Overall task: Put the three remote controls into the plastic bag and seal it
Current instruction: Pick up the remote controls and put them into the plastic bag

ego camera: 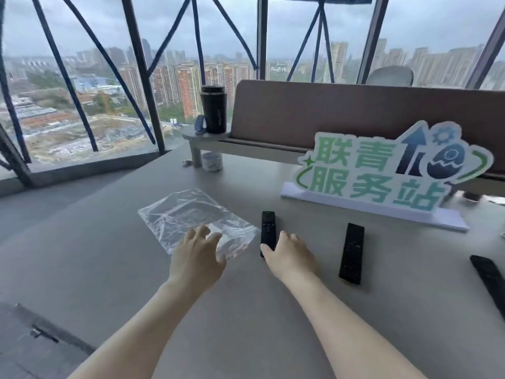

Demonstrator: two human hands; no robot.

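while both bare arms reach forward over the grey surface [114, 242], the hands settle at the plastic bag [188, 214] and the nearest remote control [267, 228].

the left hand [196, 255] lies palm down with its fingers [203, 232] spread loose on the near edge of the flat, empty bag, gripping nothing. the right hand [289, 255] is open too, thumb touching the near end of the small remote control, other fingers curled beside it, not yet closed round it. a second remote [352, 253] lies just right, apart from the hand; a third remote [489, 280] sits at the right edge. behind them a standing sign [382, 170] reads "联青服务站" in green. a black tumbler [213, 109] on a shelf carries small lettering too blurred to read.
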